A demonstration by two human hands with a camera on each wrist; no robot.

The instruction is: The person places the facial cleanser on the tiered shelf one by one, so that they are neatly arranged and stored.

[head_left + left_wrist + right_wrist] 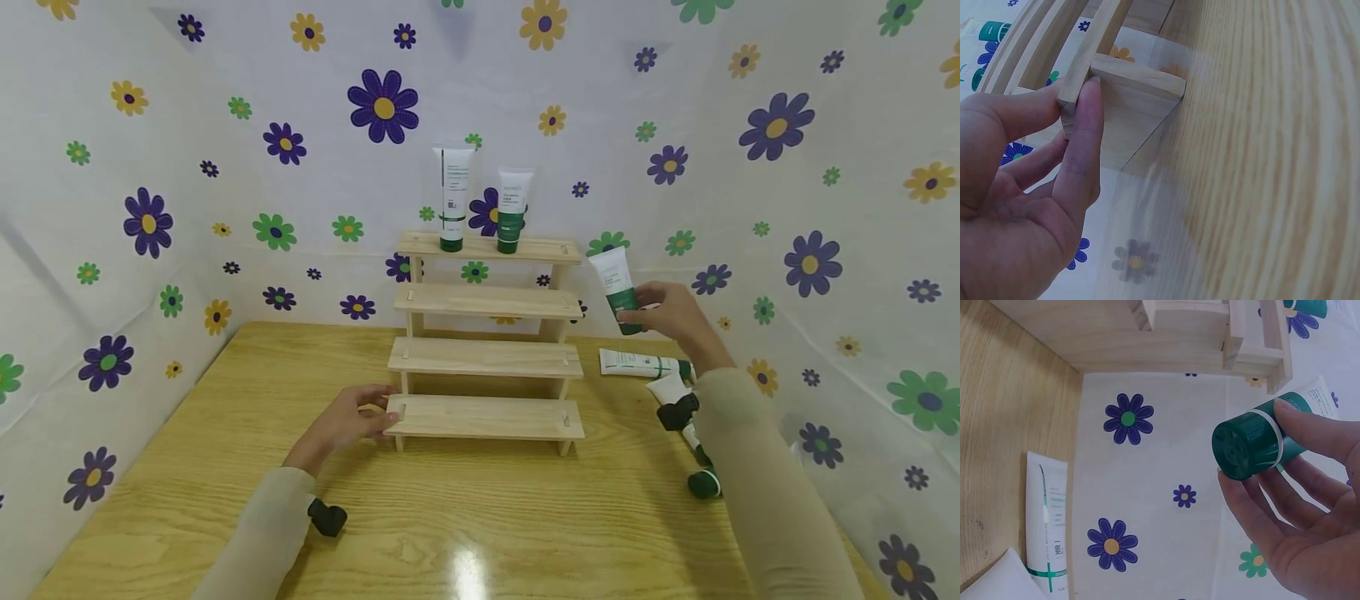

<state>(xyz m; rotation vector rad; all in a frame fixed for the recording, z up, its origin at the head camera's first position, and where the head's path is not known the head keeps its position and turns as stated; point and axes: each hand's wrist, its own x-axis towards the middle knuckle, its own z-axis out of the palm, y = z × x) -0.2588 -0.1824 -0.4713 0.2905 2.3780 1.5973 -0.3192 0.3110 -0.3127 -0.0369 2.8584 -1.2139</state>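
A wooden four-step display rack (487,358) stands on the table. On its top step two white and green squeeze tubes stand upright on their caps, a tall one (453,200) and a shorter one (513,212). My left hand (347,427) pinches the left end of the lowest step between thumb and fingers; the left wrist view shows this grip on the board (1094,53). To the right of the rack, my right hand (667,315) holds another white and green tube (617,287) in the air. That tube is slightly tilted, its green cap (1241,447) pointing down.
Several more tubes lie on the table at the right, one a white tube (641,364) with a green cap; the right sleeve partly hides others. A flower-printed white sheet (322,183) hangs behind and at both sides. The wooden table (420,517) extends in front of the rack.
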